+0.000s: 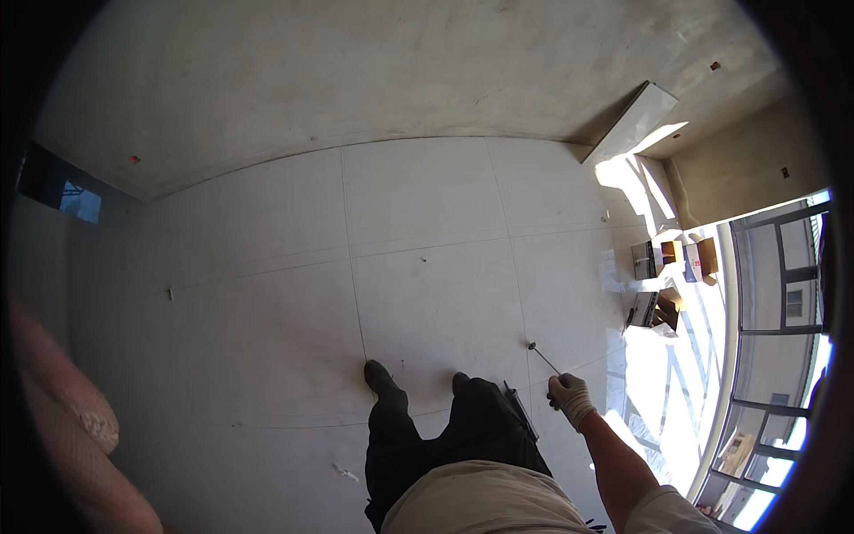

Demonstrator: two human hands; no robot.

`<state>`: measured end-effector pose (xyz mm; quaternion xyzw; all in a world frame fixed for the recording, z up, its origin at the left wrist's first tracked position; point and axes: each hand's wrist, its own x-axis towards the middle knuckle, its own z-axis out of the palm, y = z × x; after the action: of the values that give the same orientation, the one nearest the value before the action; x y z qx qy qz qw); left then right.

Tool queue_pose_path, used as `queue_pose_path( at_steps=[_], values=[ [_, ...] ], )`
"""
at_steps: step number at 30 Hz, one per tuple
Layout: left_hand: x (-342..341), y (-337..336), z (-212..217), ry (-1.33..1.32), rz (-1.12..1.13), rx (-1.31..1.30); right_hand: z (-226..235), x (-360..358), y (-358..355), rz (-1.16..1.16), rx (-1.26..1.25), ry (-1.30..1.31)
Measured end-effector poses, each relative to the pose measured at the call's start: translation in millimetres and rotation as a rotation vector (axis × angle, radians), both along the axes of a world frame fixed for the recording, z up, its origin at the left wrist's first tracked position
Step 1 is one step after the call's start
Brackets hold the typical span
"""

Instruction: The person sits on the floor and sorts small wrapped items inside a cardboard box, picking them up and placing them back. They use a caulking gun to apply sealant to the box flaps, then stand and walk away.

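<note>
My right hand [569, 396] wears a white work glove and is closed around a thin metal rod [543, 358] whose tip points away toward the tiled floor [427, 267]. A dark long tool [520, 411] hangs beside my right leg, just left of that hand. My left hand is out of the picture. My legs in black trousers and dark shoes [381, 377] stand on the pale floor tiles below me.
A large tile [633, 123] leans against the far wall at upper right. Open cardboard boxes [667, 267] lie on the sunlit floor near the window frame [756, 356] at right. A pinkish sack-like shape [71, 427] sits at the left rim.
</note>
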<state>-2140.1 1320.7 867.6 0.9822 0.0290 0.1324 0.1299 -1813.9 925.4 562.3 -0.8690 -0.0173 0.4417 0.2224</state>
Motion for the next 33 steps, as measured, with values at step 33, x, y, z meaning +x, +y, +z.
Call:
queue_pose_path(
  at_steps=[33],
  values=[
    [381, 201, -89, 0.26, 0.173, -0.387, -41, 226, 74, -0.54, -0.011, 0.115]
  ],
)
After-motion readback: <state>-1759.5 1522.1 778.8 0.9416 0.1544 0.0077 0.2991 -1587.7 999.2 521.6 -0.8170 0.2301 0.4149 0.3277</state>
